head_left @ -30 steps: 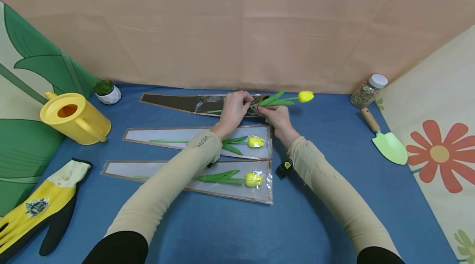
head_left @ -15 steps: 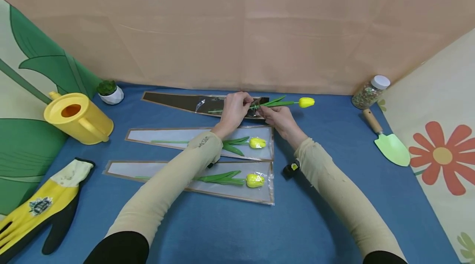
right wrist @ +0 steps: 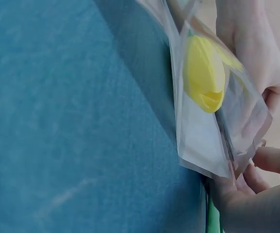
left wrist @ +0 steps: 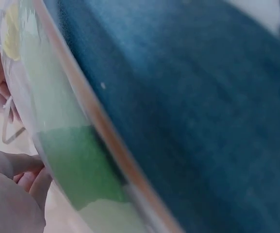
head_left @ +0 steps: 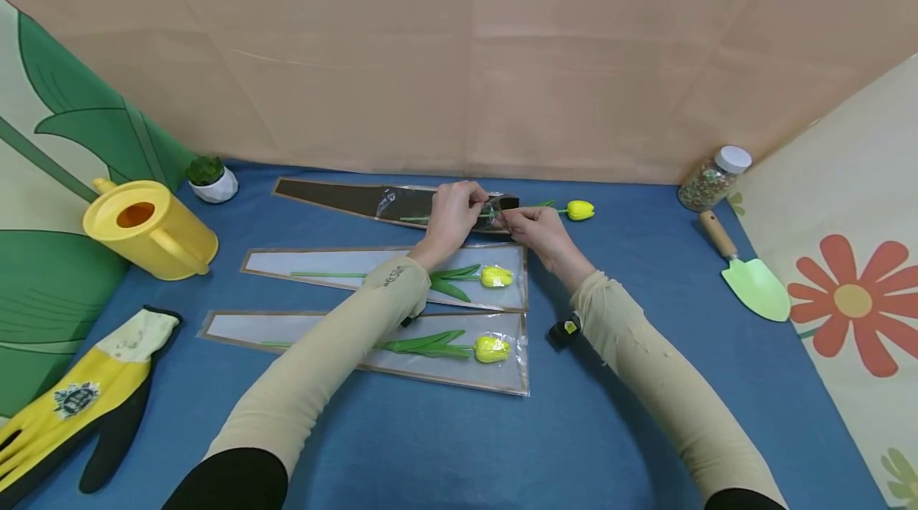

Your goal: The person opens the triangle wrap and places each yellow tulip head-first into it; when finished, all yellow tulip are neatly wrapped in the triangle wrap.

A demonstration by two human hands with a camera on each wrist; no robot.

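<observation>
A yellow tulip (head_left: 579, 210) lies at the back of the blue table, its green stem running left into the open mouth of a dark-backed clear sleeve (head_left: 337, 198). My left hand (head_left: 455, 211) pinches the sleeve's mouth. My right hand (head_left: 534, 225) pinches the tulip's stem and leaves just right of that mouth. Only the flower head and a short piece of stem stick out. The right wrist view shows another wrapped yellow tulip (right wrist: 204, 73) close under my fingers (right wrist: 256, 199). In the left wrist view a blurred sleeve edge (left wrist: 106, 145) crosses the blue cloth.
Two filled sleeves, each with a yellow tulip (head_left: 496, 276) (head_left: 491, 348), lie nearer to me. At the left are a yellow watering can (head_left: 147, 227), a small potted plant (head_left: 208, 178) and a yellow glove (head_left: 72, 402). A jar (head_left: 710, 177) and a green trowel (head_left: 753, 283) lie at the right.
The tulip has slid left, further into the sleeve, and its head has come down to the table. My right hand moved left with it; my left hand stayed at the mouth.
</observation>
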